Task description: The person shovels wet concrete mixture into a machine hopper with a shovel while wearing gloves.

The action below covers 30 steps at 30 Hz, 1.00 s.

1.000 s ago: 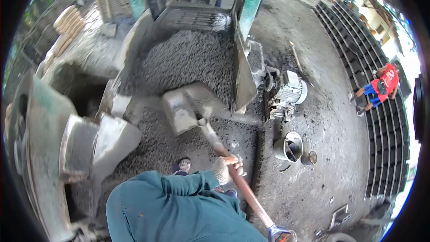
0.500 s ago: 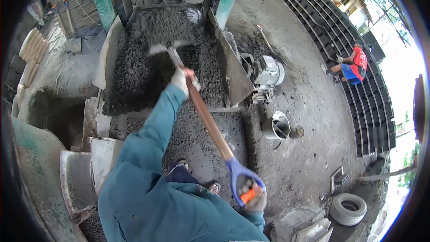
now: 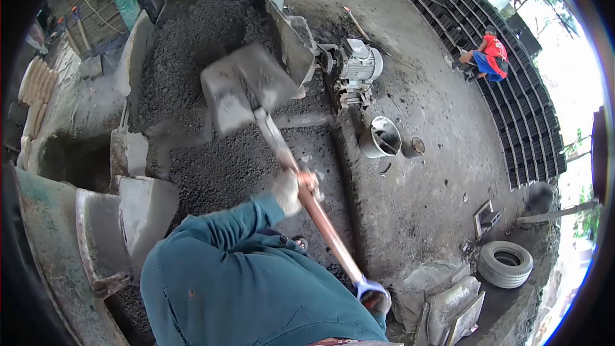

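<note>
A shovel (image 3: 330,237) with a brown shaft slants across the view from upper left to lower right. My left hand (image 3: 288,192), in a pale glove, is closed around the shaft below its metal neck. At the lower right, my right hand (image 3: 382,304) grips the blue D-shaped handle, with its fingers partly hidden. The broad shovel blade (image 3: 240,86) is blurred, smeared with grey material and carries no visible heap. It hangs over the front of a bay of dark, damp, crumbly mix (image 3: 186,45). More loose mix (image 3: 218,166) covers the floor below the bay.
Right of the bay stands a grey motor (image 3: 359,64), with a bucket (image 3: 379,138) and a small can (image 3: 414,147) nearby. A square pit (image 3: 77,163) opens at left. A tire (image 3: 506,264) lies lower right. A person in red (image 3: 493,57) crouches beside long racks (image 3: 525,115).
The shovel has come back toward me from deep in the bay, and its blade now shows flat and wide. Both hands moved back with it, still gripping. Mix was flying off the blade before.
</note>
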{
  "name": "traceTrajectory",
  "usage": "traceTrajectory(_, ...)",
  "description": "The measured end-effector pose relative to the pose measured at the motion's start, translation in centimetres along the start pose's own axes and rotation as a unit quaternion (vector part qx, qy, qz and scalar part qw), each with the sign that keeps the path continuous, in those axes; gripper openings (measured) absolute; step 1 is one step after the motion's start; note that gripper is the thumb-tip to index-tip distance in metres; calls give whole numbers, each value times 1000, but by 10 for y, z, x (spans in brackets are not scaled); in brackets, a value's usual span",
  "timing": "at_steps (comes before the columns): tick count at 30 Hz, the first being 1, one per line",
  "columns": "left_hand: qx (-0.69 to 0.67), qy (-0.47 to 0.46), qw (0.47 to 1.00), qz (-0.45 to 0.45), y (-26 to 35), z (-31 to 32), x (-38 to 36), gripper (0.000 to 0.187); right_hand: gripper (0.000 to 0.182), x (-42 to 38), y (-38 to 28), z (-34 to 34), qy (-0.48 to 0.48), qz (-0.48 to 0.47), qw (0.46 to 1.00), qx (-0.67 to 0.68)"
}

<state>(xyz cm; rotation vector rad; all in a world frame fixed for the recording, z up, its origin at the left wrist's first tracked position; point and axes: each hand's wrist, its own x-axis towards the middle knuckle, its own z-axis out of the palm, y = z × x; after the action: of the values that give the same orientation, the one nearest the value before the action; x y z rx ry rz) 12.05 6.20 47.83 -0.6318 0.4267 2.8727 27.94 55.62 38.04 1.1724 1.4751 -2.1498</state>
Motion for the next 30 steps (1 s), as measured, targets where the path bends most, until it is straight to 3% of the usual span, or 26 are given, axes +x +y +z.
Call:
traceTrajectory(2,-17,57,996,-69,-37,3,-19,19,16,-26,2,-35,29,11,999,-31)
traceTrajectory(4,-39,-21,994,-97,-64,-24,-21,19,15,-48,3,-41,59,12,996,-63)
traceTrajectory(5,-52,2,993,-107,-69,-38,-19,18,14,-56,7,-34,74,10,994,-78)
traceTrajectory(8,-80,55,987,-125,-25,-28,-11,24,13,-73,15,20,104,0,992,-74)
traceTrajectory(14,61,70,996,-4,183,-29,77,15,11,-80,34,210,60,-38,998,1)
traceTrajectory(18,103,81,983,131,321,-45,139,20,15,-75,27,343,-147,-28,984,94)
traceTrajectory(19,90,79,982,149,346,-45,154,21,16,-111,5,392,-132,-86,987,22)
traceTrajectory(21,75,101,966,225,370,-18,160,20,33,-134,-31,425,-267,-163,950,-8)
traceTrajectory(22,73,78,969,223,370,-8,156,19,36,-130,-45,422,-320,-172,931,25)
traceTrajectory(23,71,54,970,225,370,8,149,19,39,-158,-75,418,-306,-220,926,5)
traceTrajectory(24,26,30,981,189,347,38,120,20,40,-163,-96,395,-302,-205,927,83)
traceTrajectory(25,3,12,982,190,321,62,99,23,41,-168,-127,362,-300,-253,919,43)
traceTrajectory(26,-61,-29,989,135,295,78,80,27,45,-171,-163,336,-408,-323,854,22)
traceTrajectory(27,-80,-85,985,131,264,99,55,31,43,-172,-196,308,-368,-417,831,-24)
traceTrajectory(28,-122,-109,984,71,246,100,53,35,43,-180,-230,280,-239,-549,792,-117)
traceTrajectory(30,-133,-128,982,37,204,104,49,41,43,-191,-293,243,-31,-722,635,-274)
